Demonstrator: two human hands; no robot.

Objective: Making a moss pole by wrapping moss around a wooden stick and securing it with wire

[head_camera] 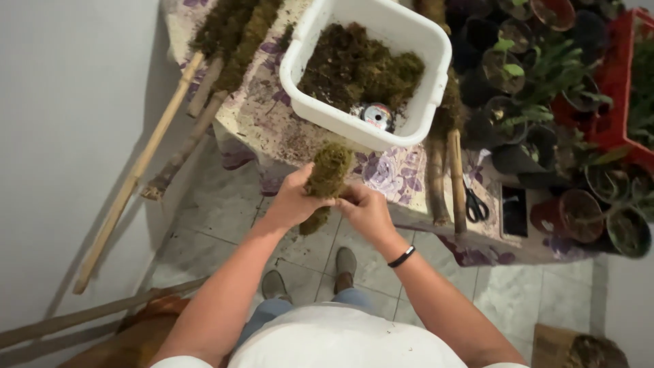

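Observation:
A moss-covered pole is upright-tilted in front of me, over the table's near edge. My left hand is wrapped around its middle. My right hand, with a black band on the wrist, presses its fingers against the pole's right side at the same height. Just beyond the pole stands a white square tub partly filled with brown-green moss, with a round spool lying in its near corner.
The table has a floral cloth. More moss poles and wooden sticks lean at the left. Black scissors and two sticks lie to the right. Several potted plants and a red crate crowd the right side.

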